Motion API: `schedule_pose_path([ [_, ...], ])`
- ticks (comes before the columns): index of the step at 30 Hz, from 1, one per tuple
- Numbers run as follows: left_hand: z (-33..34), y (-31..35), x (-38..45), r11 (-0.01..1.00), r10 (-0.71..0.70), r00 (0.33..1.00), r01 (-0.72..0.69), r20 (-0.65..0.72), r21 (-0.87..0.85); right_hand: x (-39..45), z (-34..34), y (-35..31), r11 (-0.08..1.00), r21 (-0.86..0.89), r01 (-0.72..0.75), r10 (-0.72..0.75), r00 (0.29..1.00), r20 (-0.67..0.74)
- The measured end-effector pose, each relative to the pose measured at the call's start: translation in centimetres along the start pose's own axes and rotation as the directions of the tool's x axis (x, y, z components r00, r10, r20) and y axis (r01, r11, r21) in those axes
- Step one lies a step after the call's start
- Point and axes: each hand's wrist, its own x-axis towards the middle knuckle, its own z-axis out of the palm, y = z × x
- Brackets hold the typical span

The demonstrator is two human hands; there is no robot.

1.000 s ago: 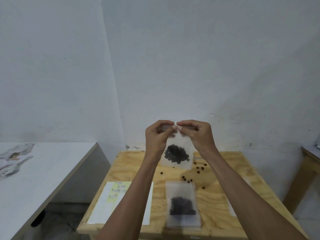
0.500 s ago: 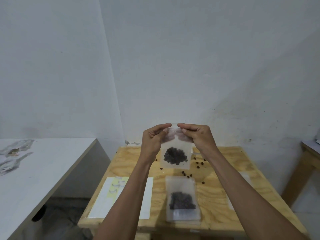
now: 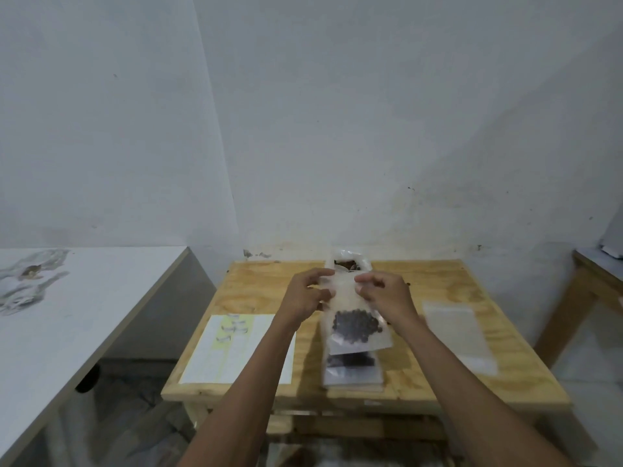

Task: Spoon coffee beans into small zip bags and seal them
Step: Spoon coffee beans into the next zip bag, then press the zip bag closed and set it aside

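Frosted plastic fills the middle of the head view: a small zip bag (image 3: 350, 318) of dark coffee beans (image 3: 356, 323) hangs over the plywood table (image 3: 438, 284). The left hand (image 3: 305, 298) and right hand (image 3: 384, 294) flank its top; their fingers look curled onto the edge, though blur hides how firmly they pinch it. Lower centre, a filled bag (image 3: 352, 370) lies flat beneath it. An unpressed stretch of zip would likely let beans spill; a slack pinch could drop the bag.
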Motion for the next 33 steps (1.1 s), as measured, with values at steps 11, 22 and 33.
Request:
schedule_pose_path([
  [11,1.3,-4.4,-2.7,0.87,-0.033,0.996,0.071,-0.086,0.488,-3.1,1.7,2.7,0.902,-0.412,-0.129,0.194,0.973,0.121],
  [22,1.7,-4.7,-2.3,0.743,0.07,0.995,0.0,-0.077,0.67,-3.3,1.3,3.0,0.843,-0.535,-0.058,0.123,0.989,0.087],
  [33,10.3,-0.2,-0.2,0.728,0.405,0.914,-0.313,-0.015,0.61,-0.5,-7.2,2.1,0.889,-0.432,-0.153,0.082,0.981,-0.178],
])
